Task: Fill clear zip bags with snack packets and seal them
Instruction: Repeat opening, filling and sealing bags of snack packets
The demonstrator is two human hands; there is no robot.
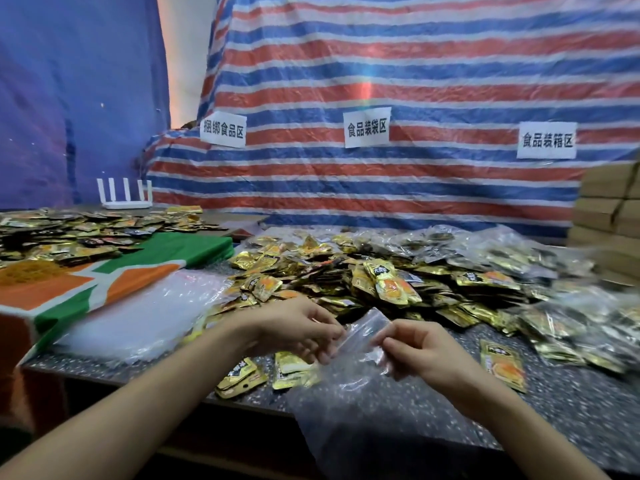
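Observation:
A clear zip bag [349,393] hangs empty between my hands, just above the speckled table [554,410]. My left hand [298,327] pinches one side of its top edge. My right hand [412,348] pinches the other side. A big heap of gold snack packets [346,271] lies just beyond my hands. A few loose packets [242,375] lie under my left hand, and one packet [504,363] lies to the right of my right hand.
Filled clear bags [554,289] pile up at the right, with stacked cardboard boxes [609,206] behind them. A stack of empty clear bags [138,317] lies left. An orange-green cloth [104,282] and more packets [69,233] cover the left side. A white router [126,195] stands at the back.

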